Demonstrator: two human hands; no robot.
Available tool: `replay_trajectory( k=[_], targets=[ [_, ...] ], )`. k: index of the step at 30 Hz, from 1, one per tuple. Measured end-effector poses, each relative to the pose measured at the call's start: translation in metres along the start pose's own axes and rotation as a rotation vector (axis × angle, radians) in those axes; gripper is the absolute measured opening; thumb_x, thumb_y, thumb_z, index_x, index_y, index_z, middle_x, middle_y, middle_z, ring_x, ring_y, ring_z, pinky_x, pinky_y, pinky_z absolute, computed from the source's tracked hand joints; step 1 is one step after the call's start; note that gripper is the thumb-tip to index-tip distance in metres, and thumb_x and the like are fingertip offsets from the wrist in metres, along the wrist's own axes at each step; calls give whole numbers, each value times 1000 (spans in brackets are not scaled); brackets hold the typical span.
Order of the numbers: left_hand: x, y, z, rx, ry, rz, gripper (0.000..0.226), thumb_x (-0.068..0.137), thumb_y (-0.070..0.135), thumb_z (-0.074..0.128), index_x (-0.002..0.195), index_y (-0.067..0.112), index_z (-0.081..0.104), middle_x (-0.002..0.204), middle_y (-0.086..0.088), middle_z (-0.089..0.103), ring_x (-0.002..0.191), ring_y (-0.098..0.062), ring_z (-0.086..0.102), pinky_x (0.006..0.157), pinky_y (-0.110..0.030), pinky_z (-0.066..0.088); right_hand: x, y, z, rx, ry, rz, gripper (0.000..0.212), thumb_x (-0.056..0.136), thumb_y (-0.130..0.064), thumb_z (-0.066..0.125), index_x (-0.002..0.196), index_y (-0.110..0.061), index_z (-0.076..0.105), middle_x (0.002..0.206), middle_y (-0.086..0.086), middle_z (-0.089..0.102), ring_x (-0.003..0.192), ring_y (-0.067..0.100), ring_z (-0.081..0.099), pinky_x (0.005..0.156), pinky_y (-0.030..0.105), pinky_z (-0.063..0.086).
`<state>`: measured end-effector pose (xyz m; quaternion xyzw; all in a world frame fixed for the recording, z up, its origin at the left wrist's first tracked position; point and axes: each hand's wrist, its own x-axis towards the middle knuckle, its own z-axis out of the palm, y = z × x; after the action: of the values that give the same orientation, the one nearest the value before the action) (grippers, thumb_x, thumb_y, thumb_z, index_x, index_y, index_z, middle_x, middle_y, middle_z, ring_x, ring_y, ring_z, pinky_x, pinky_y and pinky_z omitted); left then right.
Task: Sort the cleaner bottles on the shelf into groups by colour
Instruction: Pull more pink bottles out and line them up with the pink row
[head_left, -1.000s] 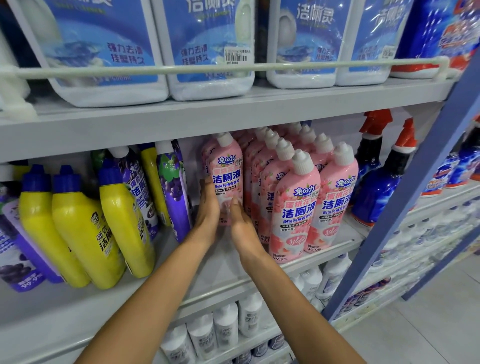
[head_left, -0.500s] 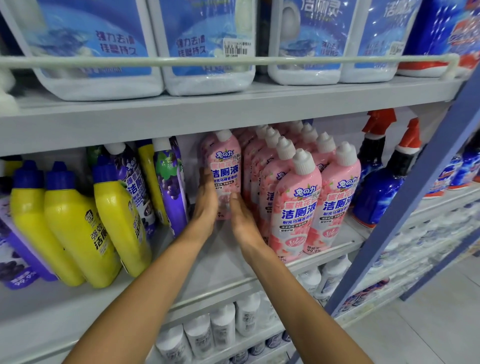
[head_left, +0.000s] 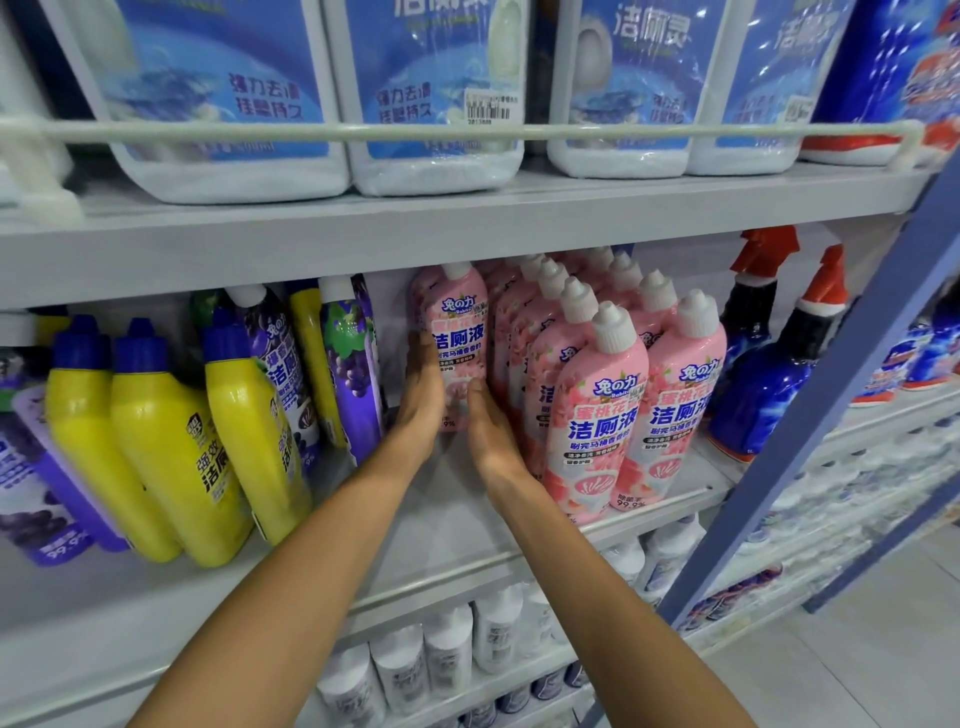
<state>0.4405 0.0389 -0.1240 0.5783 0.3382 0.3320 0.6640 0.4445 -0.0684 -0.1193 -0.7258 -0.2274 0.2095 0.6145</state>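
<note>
On the middle shelf (head_left: 415, 525) a single pink cleaner bottle (head_left: 460, 322) stands at the back, just left of a tight group of several pink bottles (head_left: 597, 415). My left hand (head_left: 423, 395) lies flat against its left side, fingers pointing up. My right hand (head_left: 491, 431) presses its lower right side with straight fingers, wedged between it and the pink group. Purple grape-label bottles (head_left: 348, 364) lean to the left of the hands, mixed with yellow bottles (head_left: 171, 447) that have blue caps.
Blue spray bottles (head_left: 763, 384) with red triggers stand right of the pink group. Large white jugs (head_left: 431, 93) sit on the shelf above behind a rail (head_left: 467, 130). A blue upright post (head_left: 831, 395) crosses the right side. Small white bottles (head_left: 447, 654) fill the shelf below.
Both hands stay on the single pink bottle in nearly the same place. Only the view has drifted slightly.
</note>
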Motion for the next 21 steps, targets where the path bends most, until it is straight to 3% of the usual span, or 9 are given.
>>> replay_trajectory(
  k=[3,5,6,9,12,13,15,18,21],
  targets=[
    [-27,24,0,28,-29,-8,73,98,75,26,127,24,69,116,-6,75,100,-22,74,91,-37,58,-3,-2,-3,6,2,5,50,111,-44,26,150,-22,48,154,0,48,144,17,41,121,29,27],
    [-33,30,-4,49,-48,4,60,108,59,25,133,22,65,114,-2,74,94,-13,73,75,-22,55,-5,-5,-4,7,3,13,50,111,-44,26,151,-22,47,155,1,48,145,17,40,121,28,26],
    [-33,31,-6,67,-51,16,57,110,55,25,133,22,64,113,-1,73,96,-13,73,74,-20,54,-6,-6,-4,15,5,17,51,110,-45,26,150,-22,48,154,2,49,145,18,41,122,30,27],
    [-40,39,-10,59,-66,28,45,111,47,29,119,24,67,118,0,71,114,-20,69,97,-29,51,-11,-8,-6,23,10,-1,53,110,-47,24,149,-21,49,153,2,50,145,17,41,124,36,27],
    [-52,48,-18,43,-46,14,36,111,44,35,128,27,62,120,9,61,120,-9,58,104,-24,42,-19,-12,-9,61,13,-50,53,109,-46,27,144,-17,54,149,3,54,138,13,46,123,38,29],
    [-56,48,-21,56,-57,10,36,108,46,41,127,27,64,122,9,63,123,-13,59,109,-29,43,-23,-14,-10,73,15,-48,55,105,-49,30,139,-17,59,145,4,58,136,15,49,122,40,32],
    [-64,45,-30,106,-69,23,36,99,44,52,119,21,70,123,-1,72,120,-23,64,108,-40,47,-29,-15,-11,87,14,-20,54,94,-54,33,123,-24,67,136,5,65,130,20,56,117,43,39],
    [-85,41,-45,151,-60,44,16,103,27,59,117,24,66,105,11,69,97,-4,63,91,-24,50,-41,-13,-16,112,-12,29,40,87,-52,40,108,-31,67,129,3,68,121,23,61,110,47,46],
    [-107,35,-64,192,-45,54,33,104,18,59,136,18,60,117,7,65,102,-4,59,97,-23,45,-51,-5,-22,114,-25,20,24,97,-38,51,111,-28,67,124,3,70,119,24,62,109,49,46]
  ],
)
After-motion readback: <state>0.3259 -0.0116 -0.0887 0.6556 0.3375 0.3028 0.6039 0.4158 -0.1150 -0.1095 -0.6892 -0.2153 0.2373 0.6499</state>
